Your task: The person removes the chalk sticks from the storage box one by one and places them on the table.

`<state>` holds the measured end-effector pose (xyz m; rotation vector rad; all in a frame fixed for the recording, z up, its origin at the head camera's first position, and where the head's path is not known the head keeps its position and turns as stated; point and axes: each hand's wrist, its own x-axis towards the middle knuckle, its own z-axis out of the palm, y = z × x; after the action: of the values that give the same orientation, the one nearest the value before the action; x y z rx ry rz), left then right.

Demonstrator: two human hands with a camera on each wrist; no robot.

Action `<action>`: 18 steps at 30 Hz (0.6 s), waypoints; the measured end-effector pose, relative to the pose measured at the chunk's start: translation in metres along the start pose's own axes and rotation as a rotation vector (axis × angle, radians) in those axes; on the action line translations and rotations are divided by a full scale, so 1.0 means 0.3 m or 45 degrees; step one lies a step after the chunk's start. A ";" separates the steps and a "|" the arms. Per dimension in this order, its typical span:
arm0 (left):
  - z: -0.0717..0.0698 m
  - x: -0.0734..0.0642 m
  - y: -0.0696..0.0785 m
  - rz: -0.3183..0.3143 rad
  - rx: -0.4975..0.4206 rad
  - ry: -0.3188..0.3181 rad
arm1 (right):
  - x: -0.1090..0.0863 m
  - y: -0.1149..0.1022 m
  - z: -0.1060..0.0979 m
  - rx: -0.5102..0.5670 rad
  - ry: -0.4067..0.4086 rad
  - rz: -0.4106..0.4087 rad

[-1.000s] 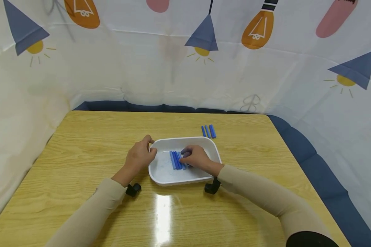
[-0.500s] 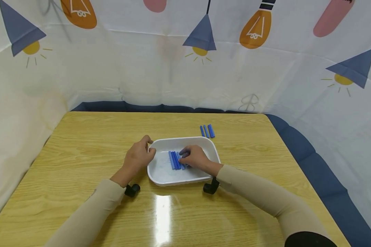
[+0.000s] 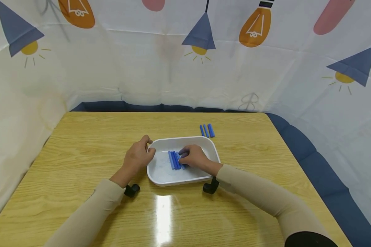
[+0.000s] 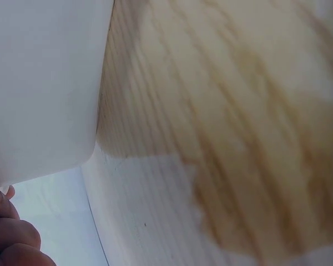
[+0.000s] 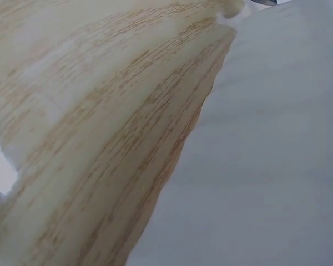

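Observation:
A white plastic tray (image 3: 160, 175) sits on the table, holding several blue chalk sticks (image 3: 173, 160) lined up side by side near its middle. My left hand (image 3: 138, 155) grips the tray's left rim with thumb and fingers; its curled fingers (image 4: 14, 238) show at the corner of the left wrist view. Inside the tray, my right hand (image 3: 195, 157) pinches the right end of the row, thumb and fingertips on a chalk stick that is mostly hidden beneath them. Those fingertips look bluish. In the right wrist view the tray's outer wall fills the right side.
Several more blue chalk sticks (image 3: 211, 130) lie on the wooden table (image 3: 111, 127) just behind the tray's far right rim. A printed white cloth (image 3: 142, 68) hangs behind the table. Dark blue padding (image 3: 315, 164) runs along the right and far edges.
Both hands, the tray and the chalk sticks keep their places; only the head view has shifted slightly.

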<state>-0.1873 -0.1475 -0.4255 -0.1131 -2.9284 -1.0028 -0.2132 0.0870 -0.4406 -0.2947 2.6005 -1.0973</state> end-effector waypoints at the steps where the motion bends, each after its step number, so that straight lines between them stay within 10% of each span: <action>1: 0.001 0.000 -0.001 0.005 0.003 0.007 | 0.000 -0.001 -0.002 0.001 -0.006 -0.001; 18: 0.005 -0.003 0.003 0.007 0.012 0.031 | -0.008 -0.011 -0.011 -0.039 -0.090 -0.013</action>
<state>-0.1863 -0.1459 -0.4262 -0.1076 -2.9089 -0.9828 -0.2120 0.0875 -0.4356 -0.3473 2.5581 -1.0323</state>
